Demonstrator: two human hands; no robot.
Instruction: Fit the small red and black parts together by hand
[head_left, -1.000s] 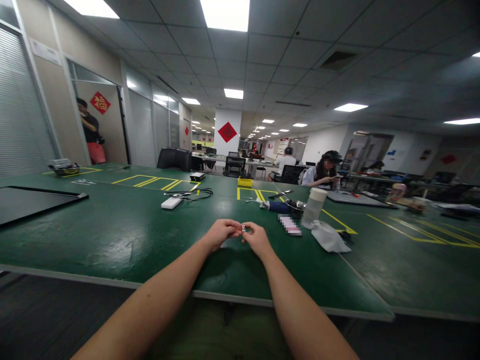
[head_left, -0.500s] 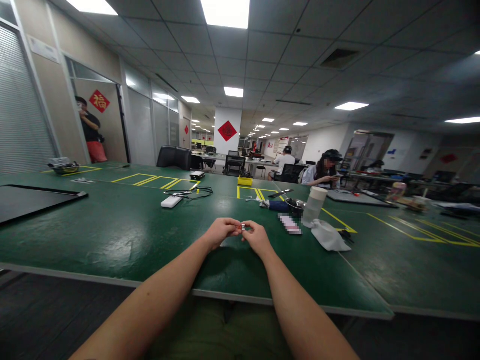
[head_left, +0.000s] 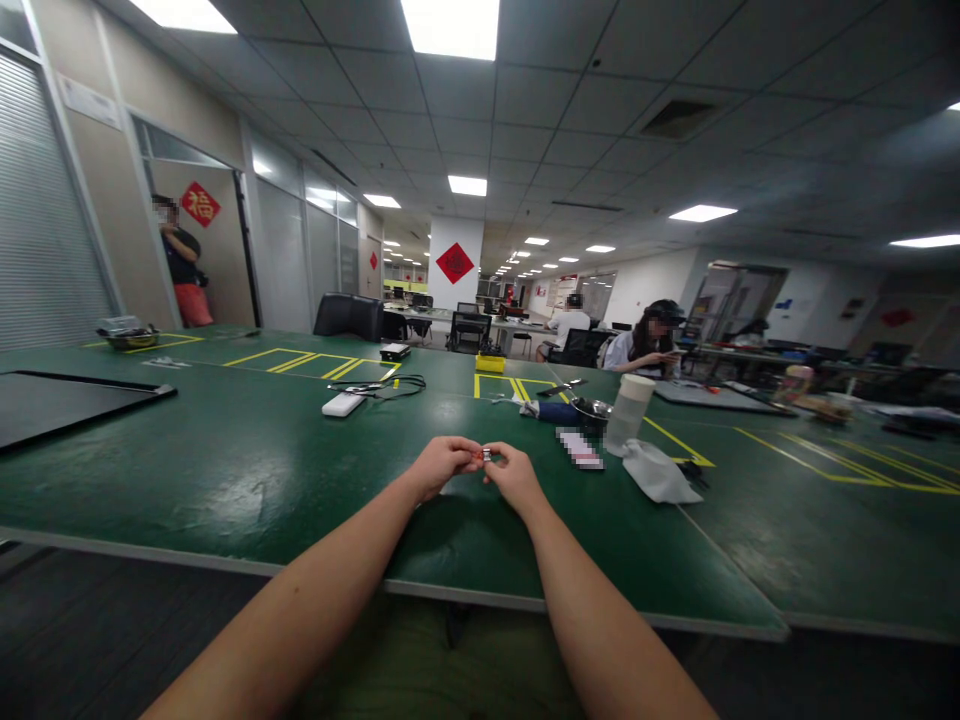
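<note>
Both my arms reach out over the green table (head_left: pixel 225 470). My left hand (head_left: pixel 441 466) and my right hand (head_left: pixel 513 477) meet just above its surface, fingers curled and pinched together. Between the fingertips sits a tiny part (head_left: pixel 484 456), red on the left side and silvery on the right. Both hands pinch it; it is too small to name.
A translucent cup (head_left: pixel 627 413) and a white cloth (head_left: pixel 658 473) lie to the right, with a small metal bowl (head_left: pixel 592 409) behind. A white box (head_left: pixel 343 405) and black cables (head_left: pixel 386 386) lie ahead left, a black mat (head_left: pixel 60 400) far left. People sit and stand in the background.
</note>
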